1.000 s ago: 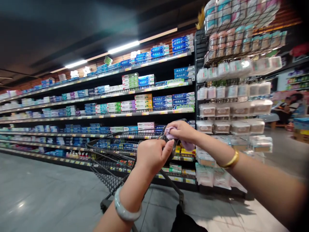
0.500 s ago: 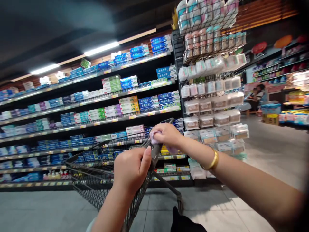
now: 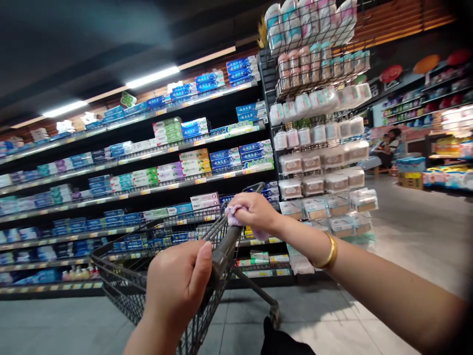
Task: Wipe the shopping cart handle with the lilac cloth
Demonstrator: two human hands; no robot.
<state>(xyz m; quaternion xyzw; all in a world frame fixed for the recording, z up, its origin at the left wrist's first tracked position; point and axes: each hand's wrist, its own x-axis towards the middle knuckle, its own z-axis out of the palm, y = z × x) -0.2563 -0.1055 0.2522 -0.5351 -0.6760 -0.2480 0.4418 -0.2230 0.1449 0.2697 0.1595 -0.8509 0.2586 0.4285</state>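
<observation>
"Where's the cart [image 3: 125, 298]?"

"On the gray tile floor [image 3: 251, 305], in front of the shelves [image 3: 177, 186] full of boxes [image 3: 223, 159]."

"And the left hand [image 3: 179, 281]?"

"Curled around the near end of the cart's handle [image 3: 229, 241]. Maybe that keeps the cart steady."

"The right hand [image 3: 254, 212]?"

"Clamped on a purple cloth [image 3: 232, 217], farther up the cart's handle. It's bunched under the fingers, maybe so it can't slip."

"What else?"

"A rack [image 3: 268, 74] past the cart's handle, and bright lights [image 3: 153, 77] high above the cart."
</observation>
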